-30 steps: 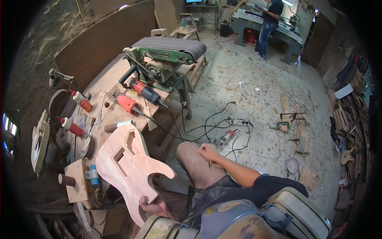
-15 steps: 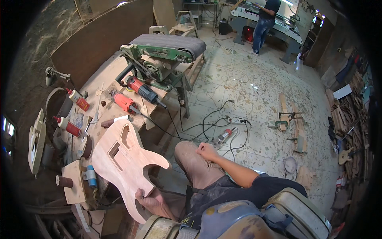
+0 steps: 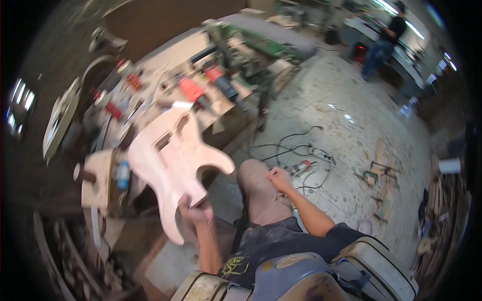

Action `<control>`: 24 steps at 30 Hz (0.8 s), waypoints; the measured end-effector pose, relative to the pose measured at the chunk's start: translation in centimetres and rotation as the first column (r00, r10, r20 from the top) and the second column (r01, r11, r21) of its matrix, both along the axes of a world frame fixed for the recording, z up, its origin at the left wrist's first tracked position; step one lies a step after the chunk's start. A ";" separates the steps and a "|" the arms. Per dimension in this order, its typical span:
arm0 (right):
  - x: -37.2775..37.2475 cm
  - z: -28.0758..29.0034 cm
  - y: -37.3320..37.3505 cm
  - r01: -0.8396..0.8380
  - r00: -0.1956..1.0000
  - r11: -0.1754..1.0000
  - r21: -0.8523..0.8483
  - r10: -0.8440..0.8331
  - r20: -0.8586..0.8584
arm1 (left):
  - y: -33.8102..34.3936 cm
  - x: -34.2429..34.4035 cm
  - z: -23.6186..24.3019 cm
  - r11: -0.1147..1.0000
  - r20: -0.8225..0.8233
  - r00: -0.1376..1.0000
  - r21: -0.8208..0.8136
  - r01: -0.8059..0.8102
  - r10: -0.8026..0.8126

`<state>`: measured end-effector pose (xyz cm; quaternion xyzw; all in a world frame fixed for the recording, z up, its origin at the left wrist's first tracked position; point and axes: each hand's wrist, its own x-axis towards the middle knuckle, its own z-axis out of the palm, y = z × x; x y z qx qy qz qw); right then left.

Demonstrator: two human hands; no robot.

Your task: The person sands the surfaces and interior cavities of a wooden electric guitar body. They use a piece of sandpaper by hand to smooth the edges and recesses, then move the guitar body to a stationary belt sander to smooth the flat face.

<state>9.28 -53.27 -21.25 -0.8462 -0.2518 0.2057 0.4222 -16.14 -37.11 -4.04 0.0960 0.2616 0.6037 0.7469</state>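
An unfinished pale wooden electric guitar body (image 3: 187,156) tilts at the bench edge, its cut cavities facing up. My left hand (image 3: 195,211) grips it near the neck end, with the thumb on top and the other fingers partly hidden. My right hand (image 3: 279,179) rests on my bent knee, fingers curled in and nothing visible in them. Beyond the guitar body, a red power tool (image 3: 192,89) and a red-and-black one (image 3: 220,80) lie on the workbench (image 3: 173,52).
A green belt sander (image 3: 271,42) stands at the bench's far end. Glue bottles (image 3: 106,103) are at left, by a blue cylinder (image 3: 122,174). Cables and another tool (image 3: 300,168) lie on the floor, with clamped wood (image 3: 384,185) farther right. A person (image 3: 386,40) stands at the back.
The view has swung, shifting the scene rightward and blurring it. My left hand has raised the guitar body's near end somewhat, still gripping it. My right hand stays on the knee.
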 end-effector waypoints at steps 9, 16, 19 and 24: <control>1.1 0.1 0.8 -0.029 0.998 0.998 -0.063 0.032 0.046 | -0.6 -0.7 1.6 0.991 0.005 0.994 0.076 0.106 -0.107; 1.0 1.5 1.8 -0.070 0.996 0.993 -0.091 0.075 0.050 | -1.1 -0.7 1.3 0.993 -0.001 0.994 0.028 0.114 -0.114; 1.0 1.6 2.0 -0.075 0.996 0.994 -0.084 0.079 0.043 | -0.2 -0.4 -0.1 0.981 0.036 0.985 0.097 0.166 -0.171; 1.2 1.1 1.6 -0.052 0.998 0.996 -0.075 0.053 0.013 | 1.6 1.1 -1.9 0.982 0.030 0.991 0.145 0.123 -0.129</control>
